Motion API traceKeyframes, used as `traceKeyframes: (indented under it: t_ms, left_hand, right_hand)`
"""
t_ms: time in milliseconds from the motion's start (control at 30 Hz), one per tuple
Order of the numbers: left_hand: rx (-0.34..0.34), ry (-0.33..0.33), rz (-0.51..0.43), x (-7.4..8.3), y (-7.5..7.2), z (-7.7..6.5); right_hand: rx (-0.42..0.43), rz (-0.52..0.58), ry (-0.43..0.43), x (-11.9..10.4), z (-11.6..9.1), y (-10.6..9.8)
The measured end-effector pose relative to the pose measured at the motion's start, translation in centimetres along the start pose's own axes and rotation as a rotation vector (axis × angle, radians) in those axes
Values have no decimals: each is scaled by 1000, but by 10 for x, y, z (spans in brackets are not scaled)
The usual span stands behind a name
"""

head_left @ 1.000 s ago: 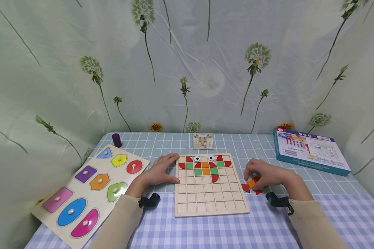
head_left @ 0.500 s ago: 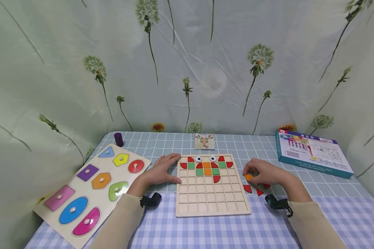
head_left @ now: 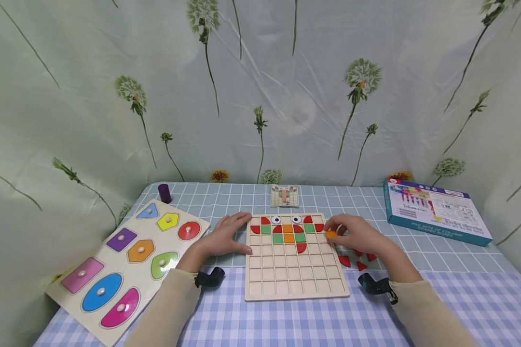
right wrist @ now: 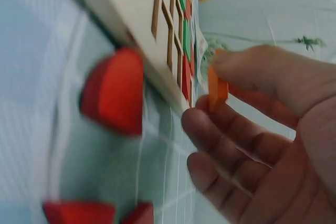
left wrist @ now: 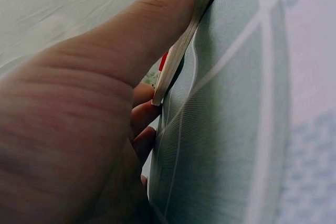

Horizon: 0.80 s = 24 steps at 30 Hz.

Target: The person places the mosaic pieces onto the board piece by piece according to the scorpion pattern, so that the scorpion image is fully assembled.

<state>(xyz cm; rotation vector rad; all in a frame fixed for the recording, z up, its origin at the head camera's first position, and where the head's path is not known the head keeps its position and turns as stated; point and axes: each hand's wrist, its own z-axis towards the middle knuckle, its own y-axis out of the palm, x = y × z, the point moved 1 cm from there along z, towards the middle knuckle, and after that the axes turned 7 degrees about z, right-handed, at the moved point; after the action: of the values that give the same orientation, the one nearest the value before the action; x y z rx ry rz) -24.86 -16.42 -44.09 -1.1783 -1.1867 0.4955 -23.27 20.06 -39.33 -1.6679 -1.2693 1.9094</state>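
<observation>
A wooden grid board (head_left: 286, 274) lies flat on the table, its upper cells filled with red, green and orange tiles and two eye tiles. My left hand (head_left: 223, 237) rests against its left edge, thumb and fingers spread; the left wrist view shows the thumb along the board's side (left wrist: 181, 51). Between thumb and fingertips my right hand (head_left: 358, 234) pinches an orange tile (right wrist: 216, 86), held at the board's right edge. Loose red tiles (head_left: 345, 261) lie beside the board under that hand; one red quarter-circle tile (right wrist: 118, 93) shows large in the right wrist view.
A small pattern card (head_left: 284, 196) lies behind the board. To the left are a knobbed shape puzzle (head_left: 158, 226) and a purple cylinder (head_left: 164, 193). At the back right lies a teal-edged box (head_left: 436, 212). A flowered curtain (head_left: 304, 115) hangs behind the table.
My right hand has lifted the orange tile from among the loose red ones and moved left with it to the board's right edge. The left hand stays in place.
</observation>
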Motion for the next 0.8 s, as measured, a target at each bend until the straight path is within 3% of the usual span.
traceKeyframes:
  t_ms: [300, 800]
  left_hand:
    - [-2, -4, -2, -1, 0, 1]
    - [1, 14, -8, -2, 0, 1]
  right_hand:
    - [107, 22, 78, -15, 8, 15]
    - [152, 49, -32, -34, 9, 34]
